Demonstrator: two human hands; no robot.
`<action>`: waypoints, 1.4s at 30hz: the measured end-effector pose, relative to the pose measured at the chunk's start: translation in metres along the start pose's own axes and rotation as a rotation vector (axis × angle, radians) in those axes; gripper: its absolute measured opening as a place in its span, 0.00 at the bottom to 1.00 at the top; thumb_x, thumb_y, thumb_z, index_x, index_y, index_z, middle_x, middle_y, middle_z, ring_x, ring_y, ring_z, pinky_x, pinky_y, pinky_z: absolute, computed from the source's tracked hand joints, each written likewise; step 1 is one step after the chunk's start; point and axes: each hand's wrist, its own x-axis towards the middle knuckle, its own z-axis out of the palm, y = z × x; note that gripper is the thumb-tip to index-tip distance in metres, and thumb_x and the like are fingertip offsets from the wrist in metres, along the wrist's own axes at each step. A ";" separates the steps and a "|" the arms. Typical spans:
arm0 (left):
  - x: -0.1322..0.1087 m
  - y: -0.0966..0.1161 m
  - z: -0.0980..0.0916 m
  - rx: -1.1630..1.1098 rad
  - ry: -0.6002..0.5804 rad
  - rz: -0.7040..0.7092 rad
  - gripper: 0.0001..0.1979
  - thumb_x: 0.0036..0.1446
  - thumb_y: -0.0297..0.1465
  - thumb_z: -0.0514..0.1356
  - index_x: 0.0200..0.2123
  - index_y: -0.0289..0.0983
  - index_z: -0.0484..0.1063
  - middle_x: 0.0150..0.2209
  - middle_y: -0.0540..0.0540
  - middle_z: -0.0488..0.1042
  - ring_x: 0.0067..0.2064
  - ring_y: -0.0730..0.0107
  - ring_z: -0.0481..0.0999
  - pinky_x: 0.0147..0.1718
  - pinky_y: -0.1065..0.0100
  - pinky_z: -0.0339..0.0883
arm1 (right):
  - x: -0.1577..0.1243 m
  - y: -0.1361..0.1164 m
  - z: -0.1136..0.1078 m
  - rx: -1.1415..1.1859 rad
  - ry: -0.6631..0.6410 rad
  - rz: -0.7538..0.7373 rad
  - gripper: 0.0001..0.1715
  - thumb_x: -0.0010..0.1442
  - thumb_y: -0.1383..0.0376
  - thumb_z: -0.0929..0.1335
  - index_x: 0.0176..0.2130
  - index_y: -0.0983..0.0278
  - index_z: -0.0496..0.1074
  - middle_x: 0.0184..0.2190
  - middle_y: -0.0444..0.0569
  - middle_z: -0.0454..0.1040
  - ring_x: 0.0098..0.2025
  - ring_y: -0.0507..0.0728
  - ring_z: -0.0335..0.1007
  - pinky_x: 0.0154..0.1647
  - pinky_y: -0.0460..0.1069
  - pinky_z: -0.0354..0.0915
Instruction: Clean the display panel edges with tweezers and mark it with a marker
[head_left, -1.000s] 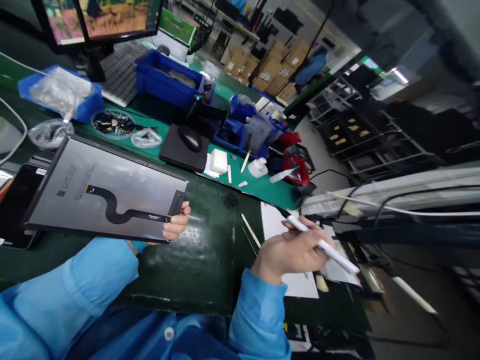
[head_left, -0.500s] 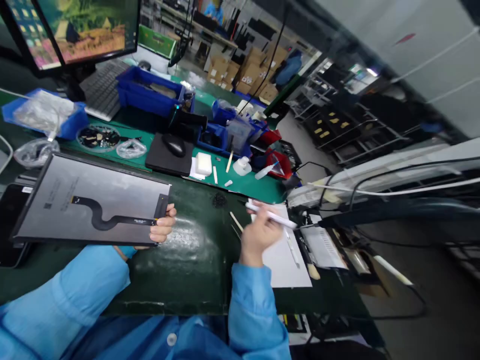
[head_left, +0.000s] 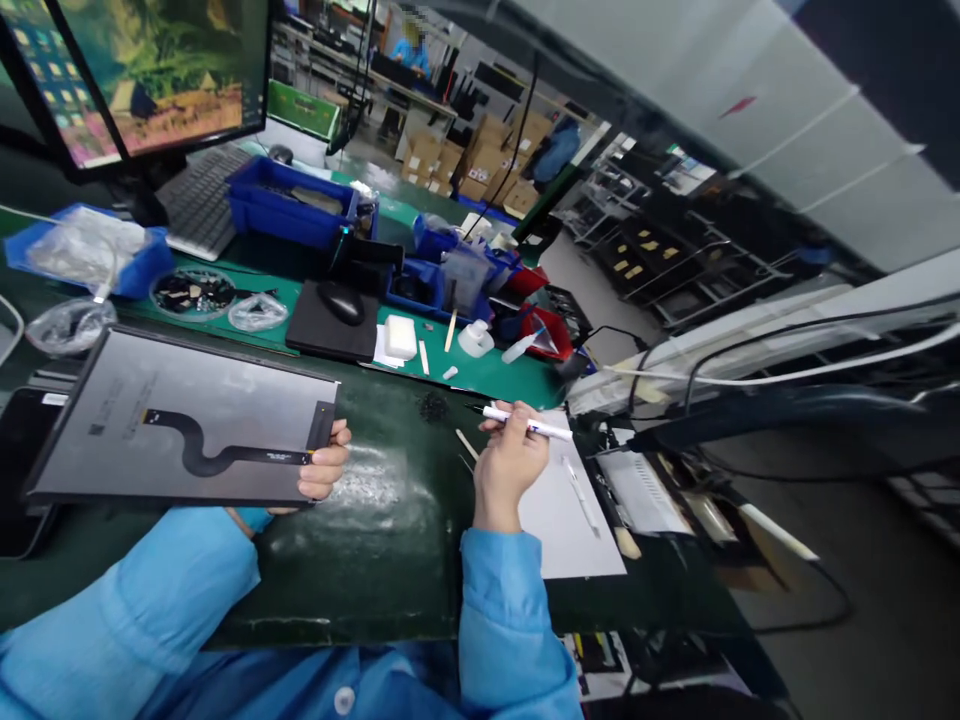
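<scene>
My left hand (head_left: 324,468) grips the right edge of a grey display panel (head_left: 187,420), which is held flat above the dark green mat (head_left: 390,540). A black flex cable (head_left: 214,455) winds across the panel's back. My right hand (head_left: 508,462) is closed on a white pen-like tool (head_left: 525,424), its tip pointing left over the mat. Both sleeves are light blue. A white sheet (head_left: 559,520) lies just right of my right hand.
Behind the mat sit a black mouse (head_left: 341,300) on its pad, a white block (head_left: 400,336), blue bins (head_left: 292,205), a keyboard (head_left: 199,205) and a monitor (head_left: 161,70). A dark phone (head_left: 19,470) lies at far left. Cables and metal rails (head_left: 750,350) run along the right.
My right hand has swung the white tool from the far right, over the sheet, to left above the mat. The panel has stayed in my left hand. The view has shifted slightly.
</scene>
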 end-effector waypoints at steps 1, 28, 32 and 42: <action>0.000 0.000 0.000 0.004 -0.002 -0.005 0.26 0.71 0.31 0.38 0.33 0.33 0.75 0.19 0.53 0.56 0.16 0.76 0.53 0.14 0.74 0.54 | 0.002 0.001 0.000 0.030 -0.011 0.040 0.25 0.55 0.46 0.70 0.40 0.63 0.67 0.32 0.44 0.75 0.23 0.48 0.66 0.27 0.47 0.66; 0.009 0.008 -0.007 0.004 -0.235 -0.062 0.32 0.69 0.28 0.28 0.42 0.35 0.73 0.22 0.53 0.54 0.18 0.75 0.56 0.19 0.72 0.63 | 0.032 0.023 -0.002 0.227 -0.132 0.450 0.27 0.45 0.49 0.78 0.37 0.62 0.70 0.29 0.39 0.75 0.27 0.47 0.70 0.28 0.43 0.68; 0.014 0.012 -0.018 0.011 -0.293 -0.103 0.32 0.69 0.29 0.26 0.43 0.36 0.70 0.23 0.52 0.57 0.19 0.74 0.60 0.20 0.71 0.65 | 0.035 0.023 -0.003 0.224 -0.118 0.465 0.26 0.45 0.50 0.78 0.38 0.62 0.71 0.30 0.39 0.75 0.28 0.47 0.70 0.29 0.43 0.68; 0.009 0.012 -0.009 -0.025 -0.126 -0.147 0.26 0.70 0.32 0.36 0.37 0.36 0.74 0.21 0.51 0.59 0.18 0.75 0.63 0.19 0.72 0.69 | 0.031 0.010 -0.005 0.090 0.005 0.080 0.22 0.51 0.52 0.75 0.40 0.60 0.70 0.34 0.42 0.76 0.33 0.50 0.72 0.35 0.47 0.70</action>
